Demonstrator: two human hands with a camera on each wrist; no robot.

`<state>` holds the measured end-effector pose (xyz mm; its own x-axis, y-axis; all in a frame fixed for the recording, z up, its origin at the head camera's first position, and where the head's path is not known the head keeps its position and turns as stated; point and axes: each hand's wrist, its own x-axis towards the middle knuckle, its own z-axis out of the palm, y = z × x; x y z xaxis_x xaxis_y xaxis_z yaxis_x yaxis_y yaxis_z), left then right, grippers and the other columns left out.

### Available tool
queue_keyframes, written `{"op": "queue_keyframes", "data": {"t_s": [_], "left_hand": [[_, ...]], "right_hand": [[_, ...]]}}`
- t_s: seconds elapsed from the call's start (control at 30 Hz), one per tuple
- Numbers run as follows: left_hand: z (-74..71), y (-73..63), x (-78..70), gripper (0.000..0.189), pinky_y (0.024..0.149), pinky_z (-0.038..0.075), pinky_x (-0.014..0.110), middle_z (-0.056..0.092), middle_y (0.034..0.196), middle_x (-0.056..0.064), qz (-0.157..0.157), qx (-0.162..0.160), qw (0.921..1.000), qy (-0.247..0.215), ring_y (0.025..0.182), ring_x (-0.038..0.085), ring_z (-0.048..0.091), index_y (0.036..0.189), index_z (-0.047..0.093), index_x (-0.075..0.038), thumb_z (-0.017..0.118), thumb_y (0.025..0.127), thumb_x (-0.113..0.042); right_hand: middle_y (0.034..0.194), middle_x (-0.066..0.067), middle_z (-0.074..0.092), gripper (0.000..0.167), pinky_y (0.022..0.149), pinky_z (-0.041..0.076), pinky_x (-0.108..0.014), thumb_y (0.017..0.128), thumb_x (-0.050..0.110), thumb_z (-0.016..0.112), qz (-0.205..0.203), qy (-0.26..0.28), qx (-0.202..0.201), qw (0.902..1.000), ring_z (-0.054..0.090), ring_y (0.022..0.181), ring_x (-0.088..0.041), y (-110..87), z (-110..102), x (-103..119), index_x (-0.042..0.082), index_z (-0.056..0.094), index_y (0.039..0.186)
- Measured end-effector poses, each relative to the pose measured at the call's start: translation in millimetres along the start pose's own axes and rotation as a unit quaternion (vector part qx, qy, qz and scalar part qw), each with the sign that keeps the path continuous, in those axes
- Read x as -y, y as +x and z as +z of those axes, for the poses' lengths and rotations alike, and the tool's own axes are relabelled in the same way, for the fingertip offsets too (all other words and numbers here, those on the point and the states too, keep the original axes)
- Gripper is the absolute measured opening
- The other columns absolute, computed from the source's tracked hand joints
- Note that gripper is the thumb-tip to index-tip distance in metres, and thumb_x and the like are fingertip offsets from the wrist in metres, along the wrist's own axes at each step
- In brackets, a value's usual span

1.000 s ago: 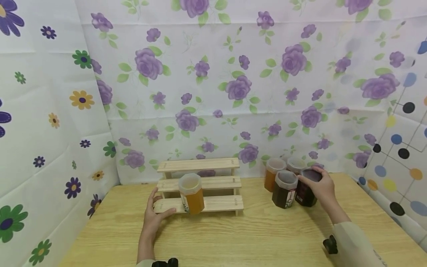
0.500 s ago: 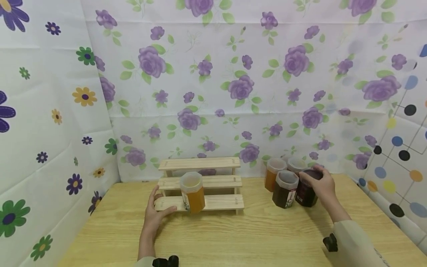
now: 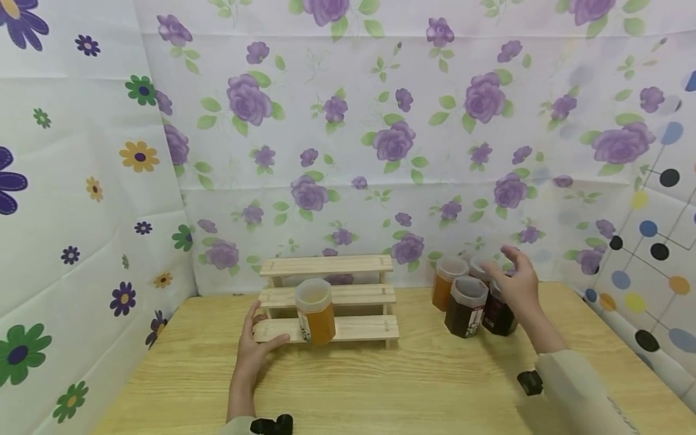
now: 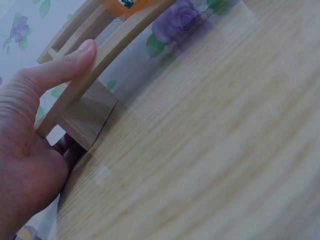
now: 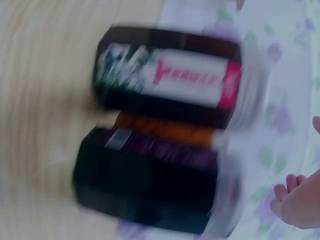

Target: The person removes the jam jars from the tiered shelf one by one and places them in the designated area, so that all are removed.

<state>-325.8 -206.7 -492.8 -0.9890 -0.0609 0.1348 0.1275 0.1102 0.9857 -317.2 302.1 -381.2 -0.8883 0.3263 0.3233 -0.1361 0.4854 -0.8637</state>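
Note:
At the left end of a three-step wooden display rack (image 3: 364, 327), my left hand (image 3: 251, 353) grips the lowest step. In the left wrist view its thumb (image 4: 75, 62) lies over the plank, while the other fingers are partly hidden behind the rack's end. A jar of amber honey (image 3: 318, 320) with a pale lid stands upright on that step. My right hand (image 3: 519, 293) hovers over a dark jar (image 3: 497, 317) at the right, holding nothing. The right wrist view, blurred, has its fingers (image 5: 285, 195) apart from the lids.
Beside that dark jar stand a second dark jar (image 3: 464, 315) with a white and red label, an amber jar (image 3: 441, 292), and another jar (image 3: 480, 266) mostly hidden behind. The wooden table (image 3: 380, 393) meets flowered cloth (image 3: 348, 151) at the back and sides.
My right hand has let go of the dark jar's top and risen above it. The left hand stays on the rack. The head view has shifted slightly.

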Motion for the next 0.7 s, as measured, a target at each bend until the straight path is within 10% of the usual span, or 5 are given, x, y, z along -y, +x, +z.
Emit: {"op": "queue_keyframes", "data": {"t_s": [0.7], "left_hand": [[0.2, -0.9, 0.3, 0.106, 0.113, 0.022, 0.062, 0.025, 0.151, 0.017, -0.001, -0.006, 1.0, 0.003, 0.142, 0.038, 0.02, 0.157, 0.012, -0.031, 0.08, 0.08, -0.007]], "right_hand": [[0.149, -0.014, 0.045, 0.066, 0.118, 0.025, -0.054, 0.089, 0.034, 0.07, -0.023, 0.134, 0.157, 0.9782, 0.033, 0.143, -0.037, -59.2, 163, 62, 0.006, 0.045, 0.142]]}}
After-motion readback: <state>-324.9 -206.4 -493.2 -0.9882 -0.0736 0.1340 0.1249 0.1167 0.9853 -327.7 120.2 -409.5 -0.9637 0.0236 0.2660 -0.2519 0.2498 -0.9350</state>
